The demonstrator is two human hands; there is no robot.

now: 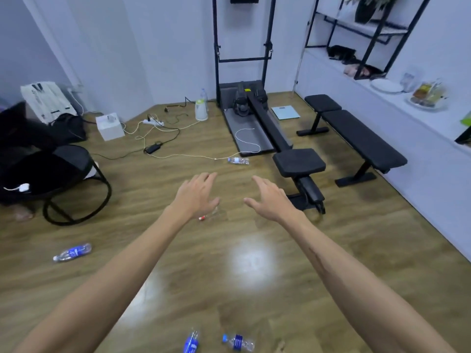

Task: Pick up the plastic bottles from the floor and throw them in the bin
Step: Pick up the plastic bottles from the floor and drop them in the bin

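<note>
Several clear plastic bottles lie on the wooden floor. One with a blue label [72,252] rests at the left. Two more, a blue-labelled bottle [191,342] and a blue-capped bottle [238,342], lie close to my feet. A red-capped clear bottle [212,215] lies just under my left hand [197,195], partly hidden by it. A farther bottle [238,161] lies beside the white cord. My right hand [271,197] is stretched out beside the left. Both hands have spread fingers and hold nothing. No bin is in view.
Black weight benches [363,138] and a padded seat [299,161] stand at the right. A rowing machine [252,118] sits against the far wall. Cables and a power strip [153,121] trail across the floor. A round black chair [63,179] stands left.
</note>
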